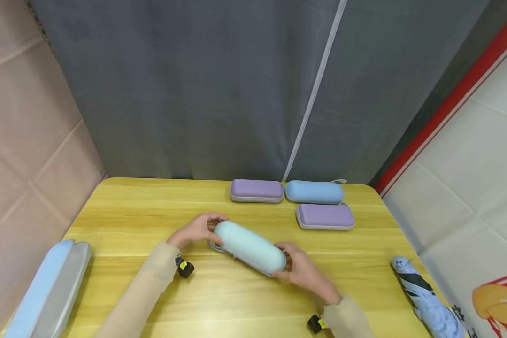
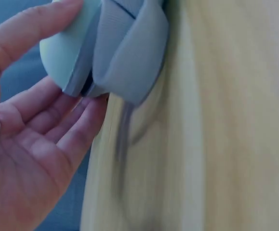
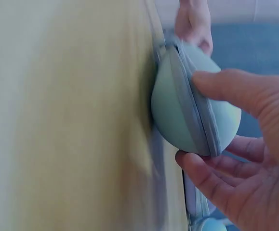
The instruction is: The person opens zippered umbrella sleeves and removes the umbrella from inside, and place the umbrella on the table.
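Between my left fingers [image 2: 84, 120] and right fingers [image 3: 204, 175], a mint-green zip case [image 1: 250, 246] is held slantwise at the desk [image 1: 236, 310], each set pinching one rounded end. A grey strap loop [image 2: 132, 57] hangs just beside my left fingers. Farther out than my right fingers, a purple case [image 1: 257, 189] and a blue case [image 1: 314, 192] sit side by side, with a second purple case [image 1: 326, 216] nearer me. Well left of my left fingers stands a long blue-and-grey object [image 1: 46, 295]; well right of my right fingers lies a patterned bundle [image 1: 426, 298].
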Available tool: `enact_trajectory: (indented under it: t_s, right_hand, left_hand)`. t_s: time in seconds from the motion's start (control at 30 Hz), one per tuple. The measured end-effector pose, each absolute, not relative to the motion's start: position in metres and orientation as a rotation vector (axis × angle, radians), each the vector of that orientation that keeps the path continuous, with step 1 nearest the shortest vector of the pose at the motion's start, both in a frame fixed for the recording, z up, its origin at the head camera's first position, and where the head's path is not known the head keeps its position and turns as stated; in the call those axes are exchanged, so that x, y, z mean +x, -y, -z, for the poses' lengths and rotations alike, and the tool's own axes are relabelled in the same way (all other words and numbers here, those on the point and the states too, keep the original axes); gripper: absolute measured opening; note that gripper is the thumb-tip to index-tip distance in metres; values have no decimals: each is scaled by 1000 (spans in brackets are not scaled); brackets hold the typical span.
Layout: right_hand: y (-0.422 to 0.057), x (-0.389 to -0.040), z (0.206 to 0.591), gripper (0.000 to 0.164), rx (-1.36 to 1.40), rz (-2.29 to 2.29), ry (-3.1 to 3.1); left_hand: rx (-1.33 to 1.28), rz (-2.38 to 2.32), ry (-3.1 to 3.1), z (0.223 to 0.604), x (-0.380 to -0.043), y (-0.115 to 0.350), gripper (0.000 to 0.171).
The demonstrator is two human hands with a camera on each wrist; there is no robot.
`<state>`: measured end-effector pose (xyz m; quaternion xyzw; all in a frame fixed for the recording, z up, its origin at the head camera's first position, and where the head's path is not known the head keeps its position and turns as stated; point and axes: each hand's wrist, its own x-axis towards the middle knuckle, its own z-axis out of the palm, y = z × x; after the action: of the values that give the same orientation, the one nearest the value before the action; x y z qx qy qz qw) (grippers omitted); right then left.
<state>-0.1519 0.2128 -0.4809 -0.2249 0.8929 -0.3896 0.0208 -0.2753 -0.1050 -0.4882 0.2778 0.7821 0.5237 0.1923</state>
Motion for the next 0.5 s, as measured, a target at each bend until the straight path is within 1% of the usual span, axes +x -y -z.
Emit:
enact_trajectory:
  t_s: [0.13,0.3,0.5]
  right_hand:
    - [-204,-136,485,62,-731,1260,-2802]
    - [-183,-117,491,62,-638,1392,-2783]
    - [-152,-101,495,53,-549,1568,-2778]
  left_hand:
    - [755,-1456,-2169,490,-287,101,62]
    - [767,-1481,-2115,489,-298,90,57]
    - [763,-1489,-2108,479,-299,72,51]
